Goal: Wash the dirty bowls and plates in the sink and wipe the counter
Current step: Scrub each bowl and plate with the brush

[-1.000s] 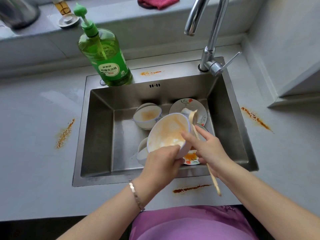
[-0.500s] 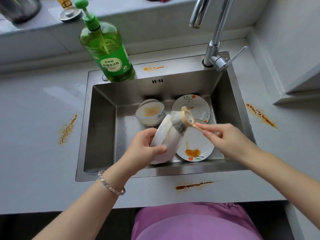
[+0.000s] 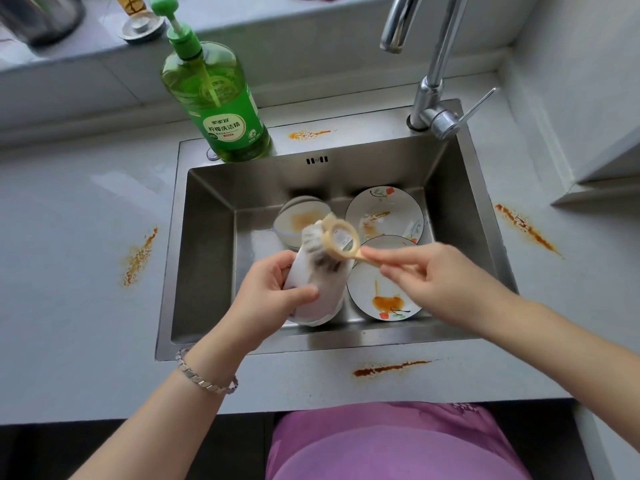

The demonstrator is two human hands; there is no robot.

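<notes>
Head camera: over the sink (image 3: 207, 258), the left hand (image 3: 273, 294) grips a white bowl (image 3: 323, 301) turned on its side, while the right hand (image 3: 433, 282) pinches the handle of a brush (image 3: 341, 241) whose bristles touch it. Inside the sink lie a sauce-smeared bowl (image 3: 297, 221) and two flowered plates (image 3: 384, 209) (image 3: 375, 292). On the sink's back rim, a green bottle (image 3: 221, 109) reads 柠檬洗洁精

Green soap bottle (image 3: 219, 109), chrome faucet (image 3: 430, 93)

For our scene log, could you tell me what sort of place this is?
Likely a home kitchen: a steel sink with dirty plates, a faucet, and a green dish soap bottle.
</notes>
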